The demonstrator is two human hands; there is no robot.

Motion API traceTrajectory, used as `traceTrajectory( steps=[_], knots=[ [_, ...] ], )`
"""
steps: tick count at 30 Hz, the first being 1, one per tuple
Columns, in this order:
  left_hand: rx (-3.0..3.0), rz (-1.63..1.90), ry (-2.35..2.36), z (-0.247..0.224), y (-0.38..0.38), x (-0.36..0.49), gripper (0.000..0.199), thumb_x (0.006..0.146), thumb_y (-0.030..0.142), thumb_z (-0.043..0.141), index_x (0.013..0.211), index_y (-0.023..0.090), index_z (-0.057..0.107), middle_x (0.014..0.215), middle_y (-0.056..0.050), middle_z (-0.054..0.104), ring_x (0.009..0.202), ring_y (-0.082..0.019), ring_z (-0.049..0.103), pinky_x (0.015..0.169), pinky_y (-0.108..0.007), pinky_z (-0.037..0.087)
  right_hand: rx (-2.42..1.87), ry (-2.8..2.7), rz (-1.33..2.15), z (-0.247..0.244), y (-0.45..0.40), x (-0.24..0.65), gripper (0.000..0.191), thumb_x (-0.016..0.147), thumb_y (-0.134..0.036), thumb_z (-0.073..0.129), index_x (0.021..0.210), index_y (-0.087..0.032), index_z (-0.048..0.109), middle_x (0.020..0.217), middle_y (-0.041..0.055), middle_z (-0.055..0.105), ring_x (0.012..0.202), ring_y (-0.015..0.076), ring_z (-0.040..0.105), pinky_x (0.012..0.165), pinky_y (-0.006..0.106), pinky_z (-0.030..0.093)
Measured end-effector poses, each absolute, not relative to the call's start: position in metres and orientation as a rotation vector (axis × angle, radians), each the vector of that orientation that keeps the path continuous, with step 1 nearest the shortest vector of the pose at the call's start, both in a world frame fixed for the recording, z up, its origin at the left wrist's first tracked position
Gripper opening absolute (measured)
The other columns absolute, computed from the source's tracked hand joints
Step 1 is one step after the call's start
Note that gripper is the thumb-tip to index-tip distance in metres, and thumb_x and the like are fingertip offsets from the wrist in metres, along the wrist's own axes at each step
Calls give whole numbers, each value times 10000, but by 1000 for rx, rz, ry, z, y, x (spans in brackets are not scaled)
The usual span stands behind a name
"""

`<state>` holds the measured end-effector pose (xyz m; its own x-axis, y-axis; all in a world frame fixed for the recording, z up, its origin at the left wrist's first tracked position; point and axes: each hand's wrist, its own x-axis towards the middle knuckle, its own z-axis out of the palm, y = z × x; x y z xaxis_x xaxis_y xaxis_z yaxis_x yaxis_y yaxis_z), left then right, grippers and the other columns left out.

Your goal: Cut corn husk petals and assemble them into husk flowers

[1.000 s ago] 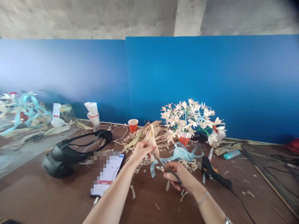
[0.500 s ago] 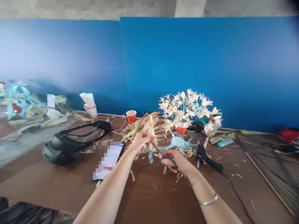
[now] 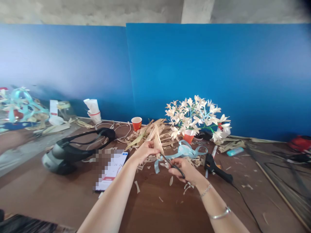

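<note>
My left hand [image 3: 147,151] pinches a pale dried corn husk [image 3: 158,141], which points upward from the fingers. In my right hand [image 3: 183,170] is a pair of dark scissors [image 3: 174,165], its blades reaching to the lower edge of the husk by my left fingertips. Whether the blades are fully closed is too small to tell. Behind the hands lies a heap of dried husks [image 3: 138,137]. A light blue ribbon [image 3: 187,149] curls just beyond my right hand, and small husk scraps [image 3: 171,181] are scattered below it.
White husk flowers [image 3: 191,116] stand in a red paper cup [image 3: 188,137]; another red cup [image 3: 136,123] is to the left. A black glue gun [image 3: 218,171] with a trailing cord lies right. At left are a phone [image 3: 113,174] and a black headset [image 3: 63,155].
Both hands keep nearly the same place, with the husk and scissors still held together. The view has shifted slightly. At the far left, a blurred arm now shows over the table.
</note>
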<state>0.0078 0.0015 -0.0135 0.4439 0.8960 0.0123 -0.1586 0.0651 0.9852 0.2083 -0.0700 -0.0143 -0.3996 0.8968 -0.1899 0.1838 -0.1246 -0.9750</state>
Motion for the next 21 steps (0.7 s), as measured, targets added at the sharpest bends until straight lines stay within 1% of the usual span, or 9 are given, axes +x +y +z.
traceTrajectory(
  steps=[2, 6, 8, 9, 12, 14, 17, 19, 21],
  knots=[
    [1225, 930, 757, -15, 3, 7, 271, 549, 188, 758, 798, 107, 688, 623, -17, 647, 531, -108, 568, 534, -211, 427, -1245, -1589, 1563, -12, -70, 209, 189, 667, -288, 638, 726, -160, 513, 388, -110, 435, 269, 17, 312, 273, 136, 205],
    [1116, 1079, 793, -17, 7, 7, 343, 530, 173, 762, 860, 119, 690, 627, 1, 633, 507, -71, 528, 499, -182, 396, -1308, -1666, 1518, -13, -68, 213, 240, 665, -314, 632, 805, -179, 490, 440, -94, 500, 296, 57, 404, 310, 166, 295],
    [1043, 1189, 823, -16, 9, 7, 332, 513, 171, 764, 834, 121, 692, 641, -4, 642, 532, -77, 540, 514, -184, 407, -1372, -1713, 1356, -16, -65, 215, 259, 678, -339, 622, 828, -192, 471, 470, -84, 518, 314, 76, 432, 341, 191, 321],
    [1011, 1236, 841, -15, 9, 8, 325, 503, 167, 764, 816, 119, 691, 646, -10, 649, 550, -88, 554, 526, -192, 418, -1426, -1740, 1194, -18, -64, 217, 250, 687, -347, 615, 824, -197, 469, 480, -77, 520, 336, 88, 451, 364, 202, 327],
    [924, 1330, 894, -13, 8, 12, 341, 469, 141, 751, 803, 110, 687, 653, -28, 671, 582, -119, 583, 545, -217, 442, -1640, -1792, 579, -22, -59, 221, 192, 699, -330, 601, 803, -201, 504, 517, -41, 538, 469, 140, 528, 459, 235, 339],
    [877, 1361, 903, -13, 7, 16, 370, 460, 124, 733, 826, 103, 685, 659, -34, 682, 587, -125, 590, 535, -215, 443, -1803, -1809, 324, -24, -57, 223, 155, 700, -292, 585, 823, -207, 542, 581, -10, 583, 568, 174, 566, 515, 253, 344],
    [834, 1378, 897, -13, 5, 20, 366, 472, 115, 711, 836, 92, 685, 648, -39, 687, 556, -115, 583, 494, -200, 426, -1992, -1827, 182, -25, -55, 225, 226, 694, -235, 553, 918, -216, 576, 767, 35, 635, 728, 205, 596, 611, 268, 371],
    [814, 1364, 900, -14, 5, 23, 347, 482, 105, 704, 829, 89, 688, 640, -44, 688, 536, -112, 580, 485, -201, 424, -2040, -1855, 74, -25, -55, 226, 300, 665, -215, 562, 964, -204, 591, 901, 71, 622, 865, 227, 577, 704, 276, 382],
    [798, 1350, 899, -15, 5, 26, 317, 488, 90, 701, 805, 91, 689, 632, -44, 687, 531, -113, 582, 498, -207, 435, -2063, -1879, -29, -24, -56, 226, 339, 642, -212, 576, 979, -191, 607, 980, 97, 599, 960, 252, 543, 784, 291, 371]
  ],
)
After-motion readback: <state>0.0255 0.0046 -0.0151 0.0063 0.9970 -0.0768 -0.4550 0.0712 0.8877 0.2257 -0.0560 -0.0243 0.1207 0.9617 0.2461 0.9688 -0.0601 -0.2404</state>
